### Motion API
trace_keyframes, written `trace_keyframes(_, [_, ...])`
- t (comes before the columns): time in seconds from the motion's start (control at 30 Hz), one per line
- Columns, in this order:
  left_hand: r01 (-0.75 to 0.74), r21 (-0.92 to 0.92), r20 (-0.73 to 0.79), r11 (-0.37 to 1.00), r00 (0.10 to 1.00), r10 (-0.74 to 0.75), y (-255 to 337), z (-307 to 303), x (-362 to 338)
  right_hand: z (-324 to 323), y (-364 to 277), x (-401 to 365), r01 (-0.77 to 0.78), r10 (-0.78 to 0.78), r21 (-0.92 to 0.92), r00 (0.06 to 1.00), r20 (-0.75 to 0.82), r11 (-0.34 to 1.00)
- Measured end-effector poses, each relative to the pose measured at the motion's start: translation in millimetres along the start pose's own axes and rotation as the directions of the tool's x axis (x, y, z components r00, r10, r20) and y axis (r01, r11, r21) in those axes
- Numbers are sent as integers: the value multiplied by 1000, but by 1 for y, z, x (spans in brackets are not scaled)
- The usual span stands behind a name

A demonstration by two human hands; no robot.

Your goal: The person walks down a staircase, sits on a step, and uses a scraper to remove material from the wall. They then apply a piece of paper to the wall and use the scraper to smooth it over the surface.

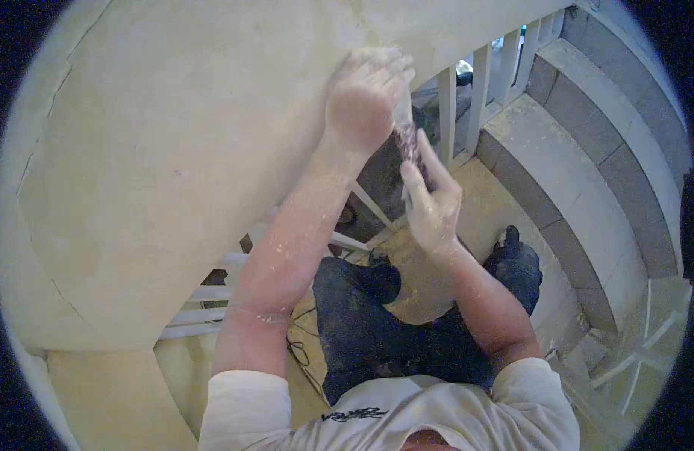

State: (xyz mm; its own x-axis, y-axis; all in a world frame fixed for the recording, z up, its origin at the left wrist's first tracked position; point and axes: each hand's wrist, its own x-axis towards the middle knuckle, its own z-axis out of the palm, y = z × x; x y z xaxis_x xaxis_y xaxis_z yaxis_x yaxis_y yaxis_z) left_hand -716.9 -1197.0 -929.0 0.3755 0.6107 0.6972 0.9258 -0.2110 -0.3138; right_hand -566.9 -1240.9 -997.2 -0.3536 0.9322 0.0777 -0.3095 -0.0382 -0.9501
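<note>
White cotton t-shirt (407,410) is right under the lens. Dusty left hand (366,98) lies flat, fingers spread, on the cream curved plaster wall (174,150) near its edge. Right hand (433,207) pinches a dark speckled narrow strip (409,143), upright just under the left fingers, beside white railing bars (478,90).

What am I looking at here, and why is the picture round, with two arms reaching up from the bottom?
There is no machine here: a person wears a camera on the head, looking down, and its wide lens makes the picture round. The white shirt at the bottom is theirs. Their left hand, dusted white, rests on the edge of a big pale curved wall. Their right hand pinches a small dark piece, too blurred to name, just under the left hand. Below are dark trousers, white railing posts and grey steps.
</note>
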Motion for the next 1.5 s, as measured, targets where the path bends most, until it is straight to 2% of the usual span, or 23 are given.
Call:
trace_keyframes(0.03, [21,9,-22,1000,1000,-21,2,1,0,0,6,-2,-10,10,-3,1000,8,1000])
trace_keyframes(0.1, [38,30,-57,999,998,-37,3,1,-2,-1,24,-1,156,-157,-26,988,-14,987])
trace_keyframes(0.13, [49,2,-27,999,998,-49,8,-1,-10,1,22,-5,249,-250,-45,968,-16,968])
trace_keyframes(0.17, [58,-25,5,998,998,-57,10,0,-14,0,19,-2,255,-256,-37,967,-15,966])
trace_keyframes(0.23, [34,4,-16,999,999,-34,1,6,0,-4,8,3,151,-153,-85,988,-15,985])
trace_keyframes(0.27, [34,-1,-46,999,998,-34,-2,4,13,-8,-5,8,37,-37,-63,999,4,997])
trace_keyframes(0.3, [36,-7,-79,999,996,-36,-2,4,22,-10,-3,9,33,-33,-68,999,1,997])
trace_keyframes(0.4, [98,11,-54,995,994,-97,14,14,-10,-13,25,5,332,-336,-128,942,-10,935])
trace_keyframes(0.43, [95,14,-55,995,994,-94,14,12,-10,-17,20,-6,67,-62,-97,997,56,993])
trace_keyframes(0.5, [72,-56,-40,996,996,-75,11,12,-11,-14,22,0,147,-147,-43,989,15,988])
trace_keyframes(0.6, [65,-61,-77,996,995,-70,10,7,-2,-14,6,2,118,-117,-58,993,28,991])
trace_keyframes(0.7, [55,-45,-89,997,994,-58,12,3,-11,-13,17,-7,99,-92,-128,994,59,987])
trace_keyframes(0.73, [51,-32,-71,998,996,-53,13,-1,-11,-9,18,-5,194,-192,-97,981,27,976])
trace_keyframes(0.83, [21,-25,-122,999,992,-24,0,6,4,-8,11,8,190,-190,-67,982,0,980])
trace_keyframes(0.87, [25,-25,-121,999,992,-28,4,8,0,-10,3,6,61,-59,-85,998,26,994])
trace_keyframes(0.9, [74,-10,-123,997,990,-75,10,9,-7,-10,11,2,60,-57,-86,998,29,995])
trace_keyframes(0.97, [115,16,-140,993,984,-111,10,11,-12,-9,28,-4,168,-167,-83,986,14,982])
trace_keyframes(1.03, [61,-70,-57,996,996,-65,10,7,-12,-13,25,-1,124,-122,-64,992,33,990])
trace_keyframes(1.1, [47,-60,-66,997,996,-51,5,13,7,-15,17,13,154,-158,-96,987,-37,983])
trace_keyframes(1.13, [41,-43,-75,998,996,-44,6,16,12,-16,11,16,166,-167,-43,985,-41,985])
trace_keyframes(1.3, [51,-63,-16,997,999,-52,17,32,-12,-21,34,1,15,-14,33,999,-46,999])
trace_keyframes(1.43, [60,-93,-29,994,998,-62,16,32,-6,-26,24,6,-59,58,-38,997,-48,998])
trace_keyframes(1.5, [83,-80,-41,993,995,-87,23,30,-15,-24,34,3,92,-92,18,995,-42,996])
